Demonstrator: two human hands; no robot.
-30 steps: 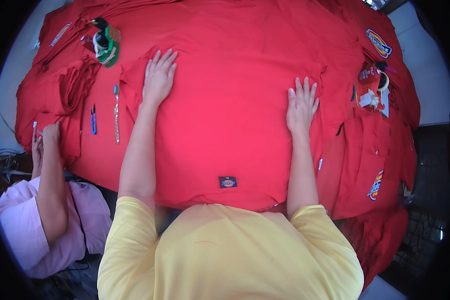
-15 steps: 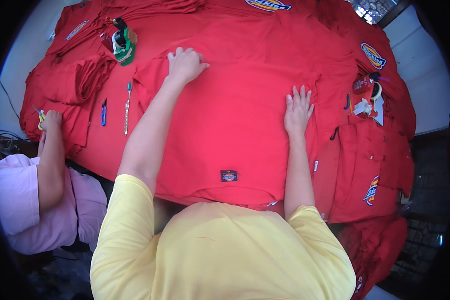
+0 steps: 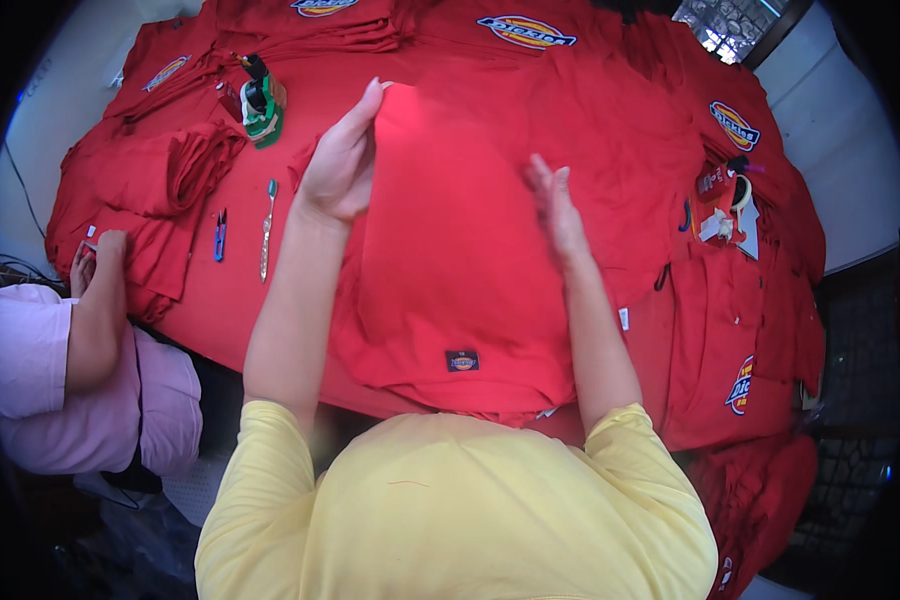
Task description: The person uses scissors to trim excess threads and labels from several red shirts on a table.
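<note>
A red T-shirt (image 3: pixel 460 250) lies in front of me, its neckline toward my body and a small dark label (image 3: pixel 462 361) near the collar. At its far left side, my left hand (image 3: pixel 342 165) grips the fabric and lifts that edge off the table. My right hand (image 3: pixel 560 210) hovers at the shirt's right side with fingers stretched out, slightly smeared by motion; whether it touches the cloth I cannot tell.
To the left lie a toothbrush (image 3: pixel 268 230) and blue thread snips (image 3: pixel 220 235). A green tape dispenser (image 3: pixel 263 115) stands beyond them. Red garments (image 3: pixel 150 170) surround me. A red holder (image 3: pixel 715 205) with tape sits right. A co-worker's hand (image 3: pixel 88 262) works at far left.
My left hand has gone from lying on the shirt to gripping and raising its left edge. My right hand has moved inward from the right edge. The co-worker's scissors have dropped from clear view.
</note>
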